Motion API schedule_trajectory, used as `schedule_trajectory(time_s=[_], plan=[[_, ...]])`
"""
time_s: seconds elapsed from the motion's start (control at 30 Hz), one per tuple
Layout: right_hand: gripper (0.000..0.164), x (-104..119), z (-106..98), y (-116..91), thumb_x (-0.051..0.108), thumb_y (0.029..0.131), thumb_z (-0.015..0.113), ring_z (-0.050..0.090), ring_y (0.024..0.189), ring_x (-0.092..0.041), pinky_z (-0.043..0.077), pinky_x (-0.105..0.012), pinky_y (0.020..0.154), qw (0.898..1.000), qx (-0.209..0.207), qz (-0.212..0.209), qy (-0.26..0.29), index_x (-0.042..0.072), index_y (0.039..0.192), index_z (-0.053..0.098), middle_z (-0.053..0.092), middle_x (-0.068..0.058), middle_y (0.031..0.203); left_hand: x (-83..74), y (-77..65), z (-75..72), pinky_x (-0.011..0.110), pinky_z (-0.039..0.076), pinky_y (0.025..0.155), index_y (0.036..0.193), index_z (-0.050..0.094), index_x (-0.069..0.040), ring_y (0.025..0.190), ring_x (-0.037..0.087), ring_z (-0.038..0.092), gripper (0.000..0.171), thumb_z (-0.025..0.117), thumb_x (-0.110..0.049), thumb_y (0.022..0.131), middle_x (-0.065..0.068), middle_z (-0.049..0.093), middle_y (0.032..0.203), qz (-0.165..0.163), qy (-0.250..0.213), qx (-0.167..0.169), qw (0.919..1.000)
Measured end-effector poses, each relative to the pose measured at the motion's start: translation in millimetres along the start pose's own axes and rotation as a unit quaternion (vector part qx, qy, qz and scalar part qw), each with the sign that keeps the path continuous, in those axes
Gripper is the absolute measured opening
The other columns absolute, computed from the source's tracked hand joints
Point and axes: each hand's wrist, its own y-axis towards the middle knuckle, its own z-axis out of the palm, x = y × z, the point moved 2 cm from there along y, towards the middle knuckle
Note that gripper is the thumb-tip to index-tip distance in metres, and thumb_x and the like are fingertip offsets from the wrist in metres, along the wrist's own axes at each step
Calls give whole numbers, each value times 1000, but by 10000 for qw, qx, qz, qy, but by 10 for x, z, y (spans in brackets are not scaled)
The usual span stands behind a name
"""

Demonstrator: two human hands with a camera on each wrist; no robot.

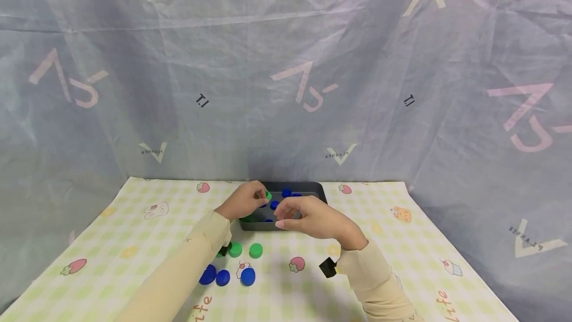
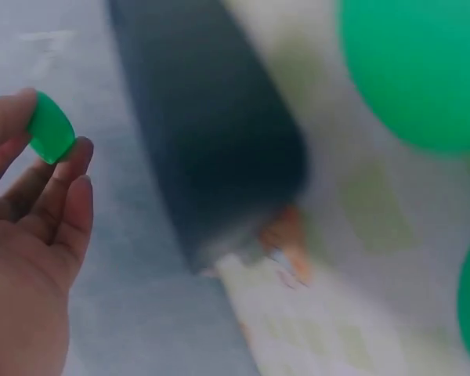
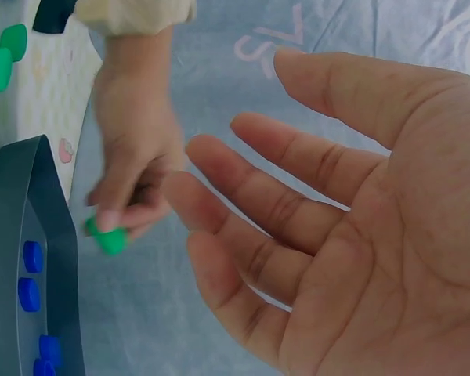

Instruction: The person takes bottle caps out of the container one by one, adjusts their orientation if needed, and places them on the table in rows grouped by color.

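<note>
Between thumb and fingers my left hand [image 1: 247,201] pinches a green bottle cap [image 2: 52,128], held over the left part of a dark grey tray [image 1: 320,191]. Blue caps [image 1: 274,205] lie inside that tray, and a darker green patch shows at its near left corner. My right hand [image 1: 308,216] hovers above the tray's near right side. Its fingers [image 3: 282,205] are relaxed and slightly bent, with nothing in them, as the right wrist view shows. Part of the tray is hidden behind both hands.
Nearer me on the checked tablecloth [image 1: 147,252] lie green caps [image 1: 256,250] and blue caps [image 1: 248,277], some partly covered by my left forearm. A grey printed curtain [image 1: 250,63] hangs behind the table and along its sides.
</note>
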Motion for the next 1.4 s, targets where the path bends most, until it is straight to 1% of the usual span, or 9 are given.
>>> schedule_trajectory(time_s=[0.1,0.23,0.37,0.5,0.67,0.83,0.97,1.1,1.4], plan=[[14,10,-2,14,29,95,69,64,82,-10,54,-29,72,9996,-269,-52,51,24,108,67,66,10,98,-163,-132,-113,34,52,77,84,65,-15,87,14,60,12,69,-16,95,0,64,111,124,-564,-300,9979],[18,33,25,35,21,93,72,63,86,-11,54,-29,72,9953,-915,-299,103,21,110,67,65,7,103,-419,-396,-253,36,53,81,85,68,-13,96,18,62,12,69,-19,96,2,64,120,323,-1325,-488,9895],[27,63,66,69,13,90,75,59,100,-11,54,-31,78,9849,-1539,-788,31,18,115,66,61,6,116,-629,-622,-360,34,53,80,88,70,-13,94,19,62,12,68,-22,96,4,62,125,597,-1837,-520,9798],[32,99,129,90,11,88,77,58,103,-15,54,-32,78,9771,-1775,-1173,37,18,117,64,59,7,121,-735,-781,-390,29,53,74,90,70,-13,91,20,63,9,69,-20,95,4,62,125,756,-2184,-536,9714],[33,142,202,96,13,88,78,60,100,-16,55,-29,78,9721,-1820,-1478,-24,15,118,63,60,1,121,-811,-910,-413,28,53,75,90,70,-12,99,20,64,9,69,-19,95,5,61,126,634,-2494,-447,9653],[32,172,189,138,10,88,77,61,100,-17,56,-28,78,9630,-2033,-1767,-60,11,117,63,61,-3,119,-885,-914,-477,29,54,79,91,70,-10,100,24,65,10,70,-20,95,5,60,128,576,-2800,-377,9575],[28,184,153,178,7,89,75,64,97,-18,58,-29,76,9570,-2210,-1875,152,9,115,64,63,-5,115,-918,-861,-511,31,55,81,92,69,-9,100,24,67,12,70,-20,95,6,59,129,592,-2883,-415,9548],[26,177,143,209,8,89,75,65,92,-17,58,-30,75,9576,-2285,-1724,325,8,113,65,65,-5,109,-913,-830,-521,31,55,83,90,68,-8,99,22,67,11,70,-17,94,7,59,127,630,-2805,-520,9564],[28,126,189,216,12,87,78,67,87,-15,57,-28,74,9689,-2197,-1135,58,10,111,65,65,1,102,-821,-877,-610,34,53,79,87,68,-15,90,17,64,8,70,-19,94,2,67,109,684,-1780,-836,9781]])
